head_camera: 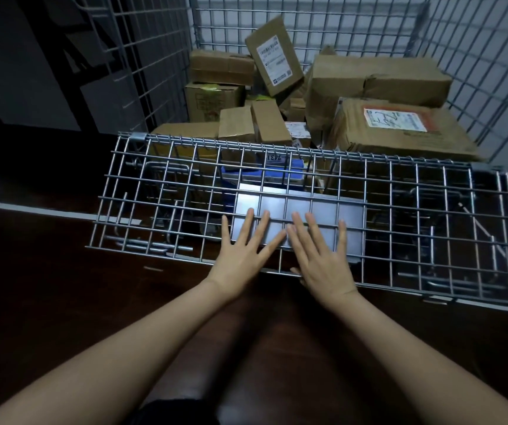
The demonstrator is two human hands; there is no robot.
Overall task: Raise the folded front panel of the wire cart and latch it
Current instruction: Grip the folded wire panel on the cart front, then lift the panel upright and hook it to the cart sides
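Front panel [308, 185] of the wire cart [476, 72] is hanging folded outward and down, not yet raised or latched. Left hand [243, 250] and right hand [323, 262] are lying flat on its lower edge, fingers spread, gripping nothing.

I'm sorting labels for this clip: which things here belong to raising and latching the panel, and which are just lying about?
Part of the job:
- front panel, folded outward
- left hand, flat, fingers spread
- right hand, flat, fingers spread
- cart side wall

Just lying about:
- cardboard boxes
- labelled parcel
- blue item
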